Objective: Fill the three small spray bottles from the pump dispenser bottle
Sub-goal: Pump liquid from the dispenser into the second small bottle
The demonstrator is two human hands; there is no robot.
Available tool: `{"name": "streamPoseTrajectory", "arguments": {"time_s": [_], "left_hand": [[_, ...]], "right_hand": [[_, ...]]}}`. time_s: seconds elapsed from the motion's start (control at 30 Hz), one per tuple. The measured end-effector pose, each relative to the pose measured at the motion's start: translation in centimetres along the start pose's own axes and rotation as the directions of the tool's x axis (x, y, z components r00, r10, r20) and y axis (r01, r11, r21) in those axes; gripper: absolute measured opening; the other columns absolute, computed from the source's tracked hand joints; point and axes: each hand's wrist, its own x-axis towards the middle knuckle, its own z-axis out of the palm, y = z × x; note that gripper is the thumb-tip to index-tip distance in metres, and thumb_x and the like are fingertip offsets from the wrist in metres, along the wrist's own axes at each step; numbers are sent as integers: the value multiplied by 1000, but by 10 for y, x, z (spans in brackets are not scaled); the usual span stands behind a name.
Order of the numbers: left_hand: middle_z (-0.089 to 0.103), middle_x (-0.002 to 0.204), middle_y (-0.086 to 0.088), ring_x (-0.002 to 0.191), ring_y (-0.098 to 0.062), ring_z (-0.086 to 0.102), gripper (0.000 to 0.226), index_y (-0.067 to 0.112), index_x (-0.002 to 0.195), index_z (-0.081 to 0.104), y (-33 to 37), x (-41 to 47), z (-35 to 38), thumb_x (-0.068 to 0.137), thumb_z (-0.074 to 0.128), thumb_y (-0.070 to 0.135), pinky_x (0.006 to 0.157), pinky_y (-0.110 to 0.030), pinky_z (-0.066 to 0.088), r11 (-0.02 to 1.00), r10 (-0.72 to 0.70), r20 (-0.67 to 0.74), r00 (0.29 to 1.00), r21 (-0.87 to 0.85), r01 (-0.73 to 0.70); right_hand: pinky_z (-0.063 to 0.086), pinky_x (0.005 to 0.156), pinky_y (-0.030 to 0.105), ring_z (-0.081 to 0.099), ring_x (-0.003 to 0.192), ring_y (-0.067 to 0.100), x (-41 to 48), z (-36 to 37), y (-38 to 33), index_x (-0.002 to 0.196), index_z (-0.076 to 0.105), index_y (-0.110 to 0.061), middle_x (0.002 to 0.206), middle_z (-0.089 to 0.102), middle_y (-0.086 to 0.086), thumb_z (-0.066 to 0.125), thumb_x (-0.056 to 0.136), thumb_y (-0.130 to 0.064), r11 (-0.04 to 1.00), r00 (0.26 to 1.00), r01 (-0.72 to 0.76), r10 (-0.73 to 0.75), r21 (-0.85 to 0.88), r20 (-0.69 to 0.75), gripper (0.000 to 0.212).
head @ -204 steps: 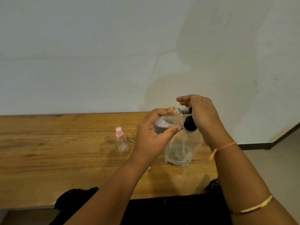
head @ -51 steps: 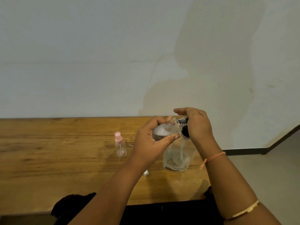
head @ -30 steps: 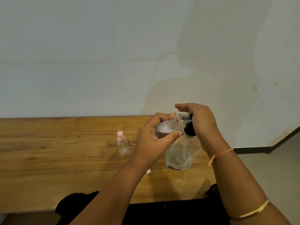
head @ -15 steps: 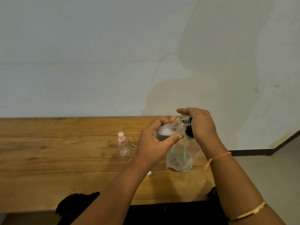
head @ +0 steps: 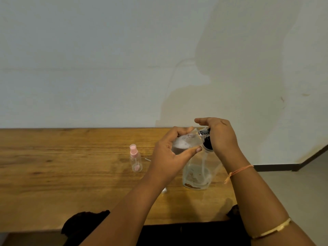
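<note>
My left hand (head: pixel 170 157) grips a small clear spray bottle (head: pixel 186 142), tilted with its neck against the nozzle of the pump dispenser bottle (head: pixel 197 173). Foamy liquid shows inside the small bottle. The dispenser is clear with a black collar and stands on the wooden table (head: pixel 62 174). My right hand (head: pixel 220 137) lies over its pump head, fingers curved over the top. A second small spray bottle (head: pixel 135 159) with a pink cap stands upright to the left. A third one is not visible.
A small white piece (head: pixel 164 190) lies on the table just below my left forearm, and a thin stick (head: pixel 147 159) lies right of the pink-capped bottle. The table ends at the right, past the dispenser; a pale wall stands behind it.
Both hands have stayed on the small bottle and the pump head, with slight up-and-down shifts of the right hand. The pink-capped bottle has not moved.
</note>
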Motion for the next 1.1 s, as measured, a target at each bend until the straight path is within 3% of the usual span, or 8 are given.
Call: {"name": "streamPoseTrajectory", "arguments": {"time_s": [0.23, 0.4, 0.57, 0.7, 0.8, 0.87, 1.0, 1.1], "left_hand": [[65, 99, 33, 105, 7, 60, 40, 31, 85, 57, 6, 3, -1, 67, 79, 2, 83, -9, 47, 997, 78, 7, 997, 5, -78], [66, 99, 31, 105, 5, 60, 42, 34, 83, 58, 4, 3, 0, 65, 82, 5, 83, -13, 49, 998, 49, 4, 999, -26, -49], [66, 100, 31, 103, 4, 61, 41, 33, 83, 59, -2, 2, 1, 67, 80, 1, 80, -13, 50, 1000, -2, -3, 1000, -19, 2], [64, 97, 35, 102, 8, 60, 38, 27, 85, 57, 3, 2, 0, 67, 79, 1, 79, -9, 47, 999, 44, 22, 999, 9, -44], [64, 95, 35, 103, 8, 59, 36, 22, 87, 56, 5, 3, -1, 67, 79, 3, 81, -8, 47, 998, 65, 33, 997, 6, -65], [64, 96, 35, 104, 8, 59, 35, 22, 87, 56, 6, 3, -1, 67, 79, 4, 82, -9, 47, 998, 68, 36, 997, -2, -68], [65, 99, 33, 104, 6, 60, 42, 36, 82, 59, 4, 2, 0, 67, 79, 2, 82, -11, 48, 999, 50, 22, 999, -15, -50], [64, 102, 34, 103, 5, 61, 50, 51, 83, 61, 1, 1, 0, 68, 80, 7, 81, -12, 49, 999, 37, 20, 999, 16, -37]], "right_hand": [[39, 93, 27, 47, 102, 9, 2, -4, -7, 109, 68, -18, 87, 52, -17, 36, 95, -14, 998, 999, 46, -46, 35, -2, 36], [36, 71, 2, 43, 97, 5, 4, -3, -2, 111, 66, -16, 92, 48, -15, 33, 95, -9, 994, 996, 91, -89, -55, 30, 37], [34, 81, 14, 45, 106, 8, 0, 1, 2, 113, 66, -14, 109, 52, -6, 33, 94, -8, 994, 997, 72, -72, -85, -2, 39], [38, 89, 25, 47, 102, 9, -2, -2, -4, 107, 68, -17, 84, 46, -19, 33, 95, -11, 999, 999, 36, -37, 31, 11, 37], [38, 92, 28, 46, 84, 2, -2, -5, -8, 108, 68, -17, 76, 41, -20, 36, 95, -12, 997, 999, 41, -41, 71, 2, 35], [38, 92, 27, 46, 89, 5, -2, -6, -7, 110, 68, -16, 78, 41, -20, 35, 95, -12, 997, 999, 46, -48, 69, 18, 36], [35, 86, 20, 44, 99, 6, 0, -3, 2, 110, 68, -17, 83, 40, -24, 33, 96, -12, 998, 998, 62, -62, -21, 13, 37], [40, 99, 31, 51, 106, 15, 1, 1, 7, 99, 71, -21, 88, 52, -15, 39, 92, -19, 999, 999, 34, -35, -14, -12, 33]]}}
